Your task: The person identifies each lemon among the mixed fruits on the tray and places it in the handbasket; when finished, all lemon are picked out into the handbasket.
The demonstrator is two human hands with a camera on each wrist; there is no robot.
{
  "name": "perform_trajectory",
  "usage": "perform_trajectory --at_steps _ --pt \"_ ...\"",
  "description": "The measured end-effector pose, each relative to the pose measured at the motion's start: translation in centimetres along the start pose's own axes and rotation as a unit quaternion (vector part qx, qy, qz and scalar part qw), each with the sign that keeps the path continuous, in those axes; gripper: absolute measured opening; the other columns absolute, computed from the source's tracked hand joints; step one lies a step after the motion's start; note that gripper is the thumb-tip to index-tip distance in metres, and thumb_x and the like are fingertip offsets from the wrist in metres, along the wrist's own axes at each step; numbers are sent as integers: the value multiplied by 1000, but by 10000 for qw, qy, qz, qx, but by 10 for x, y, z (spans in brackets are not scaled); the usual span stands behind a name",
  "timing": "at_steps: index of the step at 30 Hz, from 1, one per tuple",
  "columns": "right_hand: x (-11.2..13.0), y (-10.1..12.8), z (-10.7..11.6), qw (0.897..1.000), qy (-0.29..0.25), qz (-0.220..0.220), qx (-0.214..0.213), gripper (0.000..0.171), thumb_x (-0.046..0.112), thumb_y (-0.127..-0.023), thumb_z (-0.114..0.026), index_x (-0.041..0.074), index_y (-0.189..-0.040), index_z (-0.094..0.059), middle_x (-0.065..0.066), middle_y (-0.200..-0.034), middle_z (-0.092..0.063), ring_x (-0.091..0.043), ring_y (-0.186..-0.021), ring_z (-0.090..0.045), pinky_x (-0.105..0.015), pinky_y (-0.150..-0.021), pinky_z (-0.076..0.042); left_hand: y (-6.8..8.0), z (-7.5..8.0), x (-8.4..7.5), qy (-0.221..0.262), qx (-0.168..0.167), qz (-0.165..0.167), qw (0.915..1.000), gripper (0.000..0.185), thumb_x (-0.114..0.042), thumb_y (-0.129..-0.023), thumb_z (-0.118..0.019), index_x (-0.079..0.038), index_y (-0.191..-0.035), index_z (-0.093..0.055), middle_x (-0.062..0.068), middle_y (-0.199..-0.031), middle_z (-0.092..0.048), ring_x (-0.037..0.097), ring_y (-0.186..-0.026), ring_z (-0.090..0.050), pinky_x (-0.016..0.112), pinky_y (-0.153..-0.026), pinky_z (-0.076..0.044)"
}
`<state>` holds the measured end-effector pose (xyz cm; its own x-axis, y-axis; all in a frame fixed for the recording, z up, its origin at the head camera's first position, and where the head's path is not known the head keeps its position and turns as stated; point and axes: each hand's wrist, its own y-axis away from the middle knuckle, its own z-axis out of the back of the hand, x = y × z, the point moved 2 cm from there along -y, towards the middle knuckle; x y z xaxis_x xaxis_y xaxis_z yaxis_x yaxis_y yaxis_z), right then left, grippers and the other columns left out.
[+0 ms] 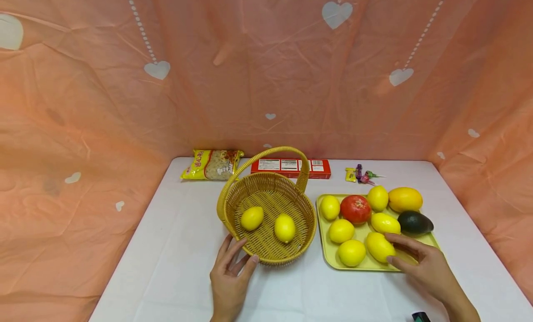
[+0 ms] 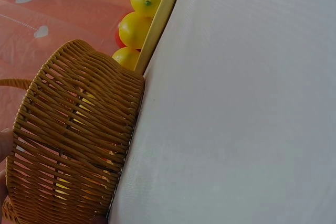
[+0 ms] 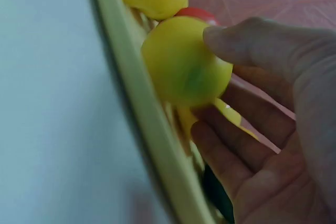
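In the head view a woven basket (image 1: 310,248) with a tall arched handle stands mid-table, holding one lemon (image 1: 252,218) on the left and another lemon (image 1: 285,228) on the right. My left hand (image 1: 231,278) holds the basket's near left side, thumb and fingertips at the rim. Over at the right, my right hand (image 1: 426,264) grips a lemon (image 1: 380,247) at the front of the yellow tray (image 1: 333,263). In the right wrist view the thumb presses that lemon (image 3: 181,59) from one side, with fingers around the other.
Several more lemons (image 1: 351,253), a red pomegranate-like fruit (image 1: 356,209), a yellow mango-like fruit (image 1: 405,199) and a dark avocado (image 1: 415,222) share the tray. Behind lie a yellow food bag (image 1: 213,165), a red box (image 1: 320,169) and small candies (image 1: 359,174). A pink curtain encloses the table.
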<state>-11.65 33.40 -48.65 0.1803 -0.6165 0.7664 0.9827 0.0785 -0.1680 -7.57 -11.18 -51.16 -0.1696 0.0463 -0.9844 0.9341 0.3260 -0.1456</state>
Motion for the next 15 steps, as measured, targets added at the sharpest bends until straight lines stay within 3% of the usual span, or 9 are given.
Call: perform_trajectory --at_steps 5,12,15 --pt "-2 0 -6 9998 -179 -50 24 51 10 -91 -91 4 -139 -74 30 -127 -69 17 -112 -63 -1 -91 -54 -1 0 0 23 -11 5 10000 49 6 -91 -85 8 -138 -70 25 -171 -35 14 -139 -63 27 -103 -63" --pt "2 -8 -14 9996 -242 -125 59 51 13 -92 -91 6 -139 -74 8 -134 -72 17 -113 -62 -3 -90 -57 0 0 -1 15 -1 10 10000 49 6 -91 -85 9 -138 -69 25 -171 -35 11 -137 -64 26 -103 -63" --pt "8 -10 -12 9995 -304 110 22 48 8 -92 -90 3 -137 -74 15 -131 -72 17 -113 -62 -3 -90 -57 1 -1 -1 12 3 26 10000 49 5 -92 -85 9 -138 -69 26 -172 -34 10 -136 -64 27 -103 -63"
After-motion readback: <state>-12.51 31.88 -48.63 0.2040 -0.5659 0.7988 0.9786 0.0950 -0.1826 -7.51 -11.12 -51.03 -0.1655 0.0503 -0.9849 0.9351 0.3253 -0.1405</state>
